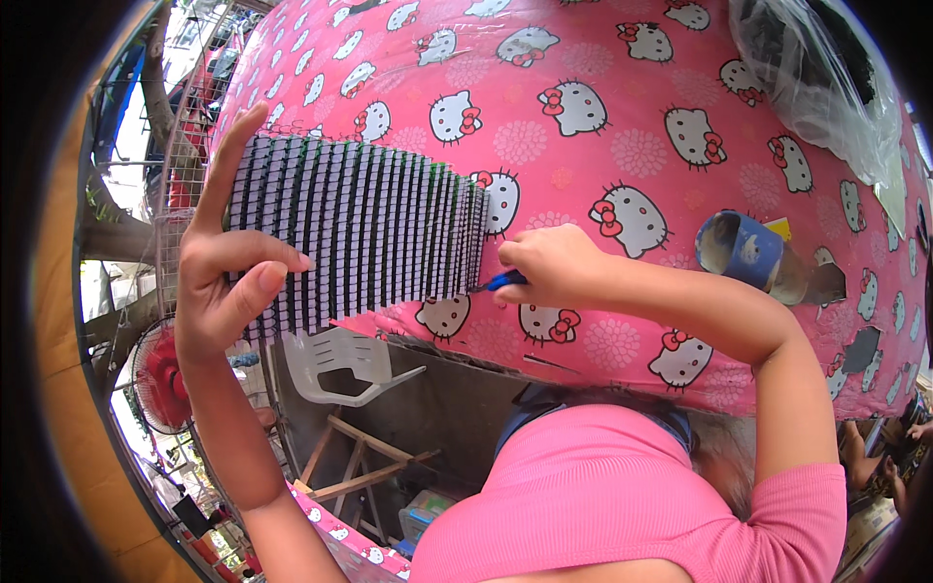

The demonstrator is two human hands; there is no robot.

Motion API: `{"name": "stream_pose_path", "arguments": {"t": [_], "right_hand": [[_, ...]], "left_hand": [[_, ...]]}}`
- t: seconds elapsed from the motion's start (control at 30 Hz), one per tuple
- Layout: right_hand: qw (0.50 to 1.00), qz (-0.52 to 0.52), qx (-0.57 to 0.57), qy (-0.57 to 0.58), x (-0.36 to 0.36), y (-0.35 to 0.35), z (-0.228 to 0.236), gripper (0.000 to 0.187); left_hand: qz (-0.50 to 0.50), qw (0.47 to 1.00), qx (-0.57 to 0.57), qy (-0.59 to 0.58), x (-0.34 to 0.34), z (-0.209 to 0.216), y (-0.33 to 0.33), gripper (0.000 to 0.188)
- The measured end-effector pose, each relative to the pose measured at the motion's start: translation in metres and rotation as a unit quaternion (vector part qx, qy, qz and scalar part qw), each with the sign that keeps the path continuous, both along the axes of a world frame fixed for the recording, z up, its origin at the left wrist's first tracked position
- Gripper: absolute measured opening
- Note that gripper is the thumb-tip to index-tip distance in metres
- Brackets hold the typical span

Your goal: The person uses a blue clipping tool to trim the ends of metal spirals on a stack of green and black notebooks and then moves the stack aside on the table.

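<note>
A panel of many narrow white-and-black striped rows with green edges lies on the pink table cover, its near left part reaching past the table's edge. At its left side is my left hand, fingers spread. One finger stretches up along the panel's edge, while the thumb and another finger reach over the rows. My right hand is closed around a small blue-handled tool. The tool's dark tip meets the panel's near right corner; its exact kind is hidden by my fingers.
A blue cylindrical container lies to the right, beside a clear cup-like piece and a yellow item. Clear plastic bag sits at the far right. Below the table edge are a white plastic chair and a wooden frame. A red fan stands left.
</note>
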State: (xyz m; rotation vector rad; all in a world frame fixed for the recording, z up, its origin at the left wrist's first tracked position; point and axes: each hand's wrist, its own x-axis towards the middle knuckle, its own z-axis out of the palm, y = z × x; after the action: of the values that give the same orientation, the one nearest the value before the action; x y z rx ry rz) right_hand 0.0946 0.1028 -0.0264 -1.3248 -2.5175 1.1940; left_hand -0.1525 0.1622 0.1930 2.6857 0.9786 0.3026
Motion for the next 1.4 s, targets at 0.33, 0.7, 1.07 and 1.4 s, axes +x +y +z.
{"name": "stream_pose_path", "arguments": {"t": [0.33,0.7,1.07,1.4], "right_hand": [[0.972,-0.01,0.217,0.084,0.002,-0.01,-0.026,0.039],[0.949,-0.01,0.304,0.079,-0.001,-0.017,-0.034,0.04],[0.999,-0.024,-0.017,-0.03,-0.002,0.007,0.007,0.049],[0.962,0.02,0.268,0.039,-0.005,-0.011,-0.028,0.045]], "left_hand": [[0.004,1.0,-0.001,-0.001,-0.003,0.001,0.0,0.038],[-0.003,1.0,-0.002,-0.005,-0.003,0.001,0.002,0.038],[0.014,1.0,0.008,0.005,0.002,0.001,-0.004,0.044],[-0.016,1.0,-0.003,-0.012,0.001,0.003,-0.002,0.035]]}}
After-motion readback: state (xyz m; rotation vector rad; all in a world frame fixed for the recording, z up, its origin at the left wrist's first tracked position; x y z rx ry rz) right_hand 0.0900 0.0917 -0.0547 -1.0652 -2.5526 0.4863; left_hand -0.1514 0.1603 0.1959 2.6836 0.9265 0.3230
